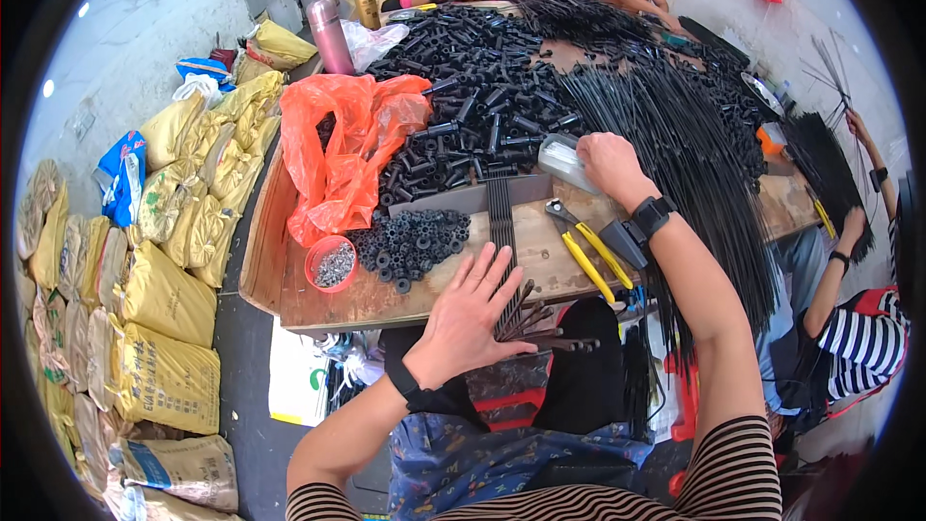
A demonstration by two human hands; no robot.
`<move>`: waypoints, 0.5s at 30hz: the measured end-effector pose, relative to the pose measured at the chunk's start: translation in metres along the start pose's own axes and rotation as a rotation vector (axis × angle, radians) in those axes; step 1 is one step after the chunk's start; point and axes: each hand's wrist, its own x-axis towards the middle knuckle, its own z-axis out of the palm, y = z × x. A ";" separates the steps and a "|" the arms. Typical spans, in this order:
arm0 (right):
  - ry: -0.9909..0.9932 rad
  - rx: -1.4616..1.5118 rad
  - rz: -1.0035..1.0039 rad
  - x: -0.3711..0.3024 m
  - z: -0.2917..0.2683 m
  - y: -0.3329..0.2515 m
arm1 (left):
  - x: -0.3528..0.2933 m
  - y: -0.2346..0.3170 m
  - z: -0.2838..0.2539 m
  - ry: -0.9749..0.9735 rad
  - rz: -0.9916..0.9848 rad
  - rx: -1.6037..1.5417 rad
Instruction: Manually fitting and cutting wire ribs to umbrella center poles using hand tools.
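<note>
- Printed lettering is carried by the stacked yellow woven sacks (169, 376).
- Slender, straight black rods (501, 212) are laid in a narrow bundle over the edge of the wooden tabletop (542, 256), their near ends fanned out above the lap.
- The left hand (468, 314) is placed palm down at the bundle, its fingers spread wide and closed around nothing.
- The right hand (614, 169) is held at a translucent plastic container (562, 164), its fingers bent; whether anything is pinched cannot be told.
- Yellow-handled pliers (585, 263) are set just below the container.
- Small ridged black rings (415, 241) are heaped beside a red bowl (309, 267) filled with shiny metal bits (335, 266).
</note>
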 end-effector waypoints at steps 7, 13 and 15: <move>0.190 0.254 -0.266 -0.008 -0.015 -0.039 | -0.003 0.001 0.002 0.032 -0.005 -0.031; 0.138 0.215 -0.362 -0.001 -0.006 -0.055 | -0.002 0.001 0.001 0.002 -0.002 -0.002; 0.110 0.176 -0.360 0.001 -0.004 -0.055 | -0.001 0.002 0.001 -0.006 -0.004 -0.005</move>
